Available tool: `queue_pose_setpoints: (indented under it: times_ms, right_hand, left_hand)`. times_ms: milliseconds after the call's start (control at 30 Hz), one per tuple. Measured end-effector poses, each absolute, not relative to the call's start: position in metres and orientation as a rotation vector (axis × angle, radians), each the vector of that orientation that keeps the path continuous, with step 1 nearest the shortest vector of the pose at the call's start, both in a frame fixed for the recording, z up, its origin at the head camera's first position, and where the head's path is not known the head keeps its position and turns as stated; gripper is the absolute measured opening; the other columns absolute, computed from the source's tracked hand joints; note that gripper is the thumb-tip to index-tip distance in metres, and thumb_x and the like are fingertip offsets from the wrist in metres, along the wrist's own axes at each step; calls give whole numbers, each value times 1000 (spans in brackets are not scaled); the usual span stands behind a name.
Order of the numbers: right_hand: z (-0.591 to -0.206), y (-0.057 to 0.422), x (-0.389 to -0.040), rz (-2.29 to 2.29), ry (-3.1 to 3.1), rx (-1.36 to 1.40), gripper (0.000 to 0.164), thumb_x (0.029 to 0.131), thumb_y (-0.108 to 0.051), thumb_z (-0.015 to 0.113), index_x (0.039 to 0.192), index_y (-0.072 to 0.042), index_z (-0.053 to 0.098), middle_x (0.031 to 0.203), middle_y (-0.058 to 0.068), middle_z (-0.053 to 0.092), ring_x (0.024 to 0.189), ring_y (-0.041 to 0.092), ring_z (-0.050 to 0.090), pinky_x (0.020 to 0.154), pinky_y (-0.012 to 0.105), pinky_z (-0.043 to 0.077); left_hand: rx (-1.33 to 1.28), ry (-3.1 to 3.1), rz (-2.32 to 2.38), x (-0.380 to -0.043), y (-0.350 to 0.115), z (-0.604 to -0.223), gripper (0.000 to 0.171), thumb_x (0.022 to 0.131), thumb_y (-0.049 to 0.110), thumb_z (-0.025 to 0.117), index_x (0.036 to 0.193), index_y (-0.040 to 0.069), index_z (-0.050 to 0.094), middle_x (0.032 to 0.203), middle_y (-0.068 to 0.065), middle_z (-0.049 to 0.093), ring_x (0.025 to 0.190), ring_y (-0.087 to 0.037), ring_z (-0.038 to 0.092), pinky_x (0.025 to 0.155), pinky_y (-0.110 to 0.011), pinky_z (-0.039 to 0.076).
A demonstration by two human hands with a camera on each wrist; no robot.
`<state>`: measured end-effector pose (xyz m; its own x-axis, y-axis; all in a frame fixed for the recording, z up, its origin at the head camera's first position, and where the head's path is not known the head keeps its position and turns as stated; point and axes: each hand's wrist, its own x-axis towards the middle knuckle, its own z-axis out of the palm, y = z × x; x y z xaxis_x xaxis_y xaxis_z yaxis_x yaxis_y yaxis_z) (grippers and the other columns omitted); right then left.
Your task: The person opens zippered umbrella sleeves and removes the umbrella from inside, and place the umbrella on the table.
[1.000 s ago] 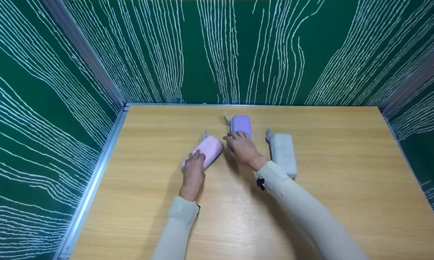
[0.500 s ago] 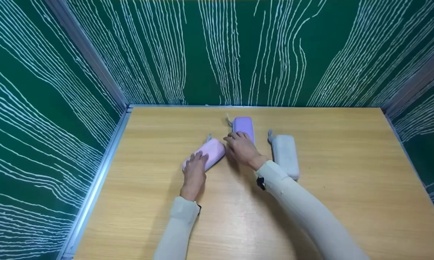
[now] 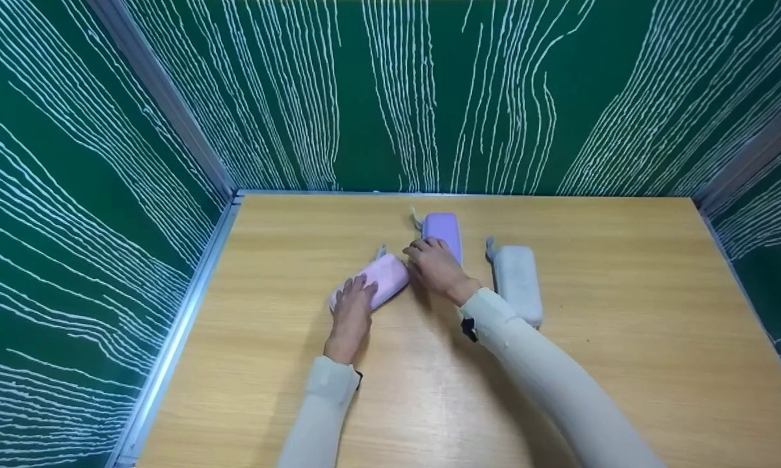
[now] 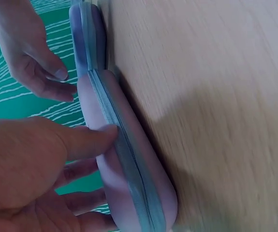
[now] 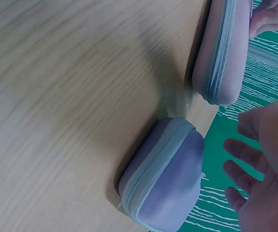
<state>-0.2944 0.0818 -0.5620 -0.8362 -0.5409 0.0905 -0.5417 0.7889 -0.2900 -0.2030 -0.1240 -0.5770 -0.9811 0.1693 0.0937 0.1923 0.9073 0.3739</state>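
In the head view, my left hand (image 3: 352, 312) lies over the near left part of a pink zip case (image 3: 390, 276). The left wrist view shows the thumb (image 4: 98, 140) against the grey zip band and the fingers on the upper face. My right hand (image 3: 437, 268) is over the near end of a purple zip case (image 3: 442, 227). In the right wrist view, its loosely bent fingers stand apart from the purple case (image 5: 173, 179) and hold nothing. The pink case slants, its far right end close to the right hand.
A grey zip case (image 3: 519, 283) with a strap lies right of the purple one, beside the right wrist. The wooden table (image 3: 624, 338) ends at a metal frame (image 3: 188, 312) on the left. Green walls (image 3: 377, 97) with white wavy lines enclose the back and sides.
The head view has shifted slightly, so the cases appear a little lower and further right. Both hands keep nearly the same places, and the pink case lies at a slightly flatter slant.
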Motion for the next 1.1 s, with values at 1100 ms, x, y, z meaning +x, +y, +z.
queue_pose_setpoints:
  times_ms: [1100]
  right_hand:
    - [-563, 70, -299, 343, -2962, 1110, 28, 107, -9, 59, 131, -11, 74, 126, 12, 75, 118, 33, 62, 106, 49, 47]
  left_hand:
    - [-517, -2913, -740, -206, -151, -576, 37, 89, -18, 65, 116, 2, 80, 132, -18, 69, 127, -39, 64, 111, -54, 49]
